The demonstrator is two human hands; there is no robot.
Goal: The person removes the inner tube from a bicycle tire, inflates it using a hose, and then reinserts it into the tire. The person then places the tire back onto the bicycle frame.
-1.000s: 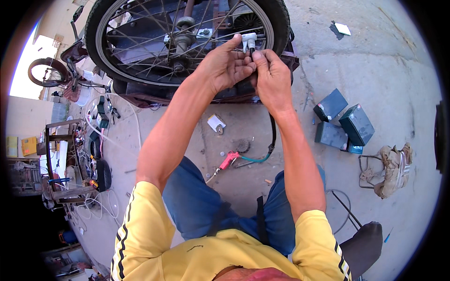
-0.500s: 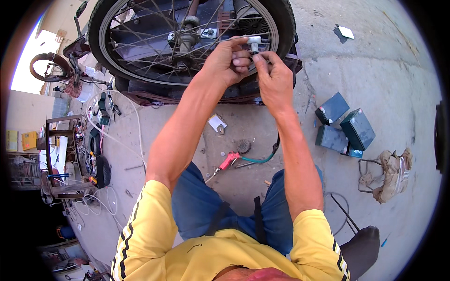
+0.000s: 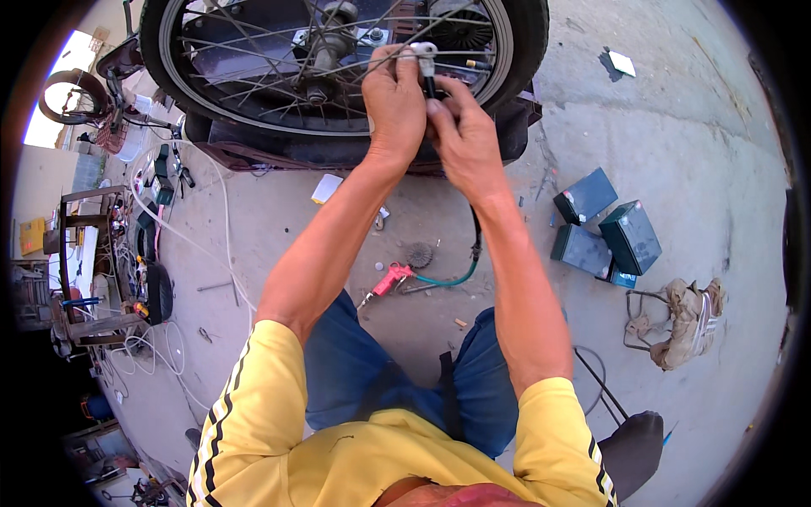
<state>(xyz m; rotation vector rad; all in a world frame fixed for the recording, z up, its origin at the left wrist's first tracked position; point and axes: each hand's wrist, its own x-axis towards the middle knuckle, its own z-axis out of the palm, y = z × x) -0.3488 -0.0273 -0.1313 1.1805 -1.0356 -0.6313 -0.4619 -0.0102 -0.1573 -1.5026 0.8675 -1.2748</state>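
Note:
A spoked wheel with a black tyre [image 3: 532, 46] lies tilted at the far side, and both my hands are over its near rim. My left hand [image 3: 395, 110] is closed, thumb and fingers against a small silver-white fitting [image 3: 425, 56]. Below the fitting runs a short black stem [image 3: 430, 88]. That stem is pinched by my right hand [image 3: 466, 139], close beside the left. Whether the stem belongs to the wheel or to a hose is hidden by my fingers.
A red air gun [image 3: 393, 279] with a teal hose [image 3: 448, 281] lies on the concrete between my knees, near a round toothed part [image 3: 419, 254]. Several dark box-shaped batteries [image 3: 585, 196] stand at the right, near a beige cloth bundle [image 3: 683, 325]. A pale hose [image 3: 228, 203] loops at the left.
The fitting has turned more upright, and more of the black stem shows below it. Both hands have shifted up and left in the view. The whole scene has slid slightly left.

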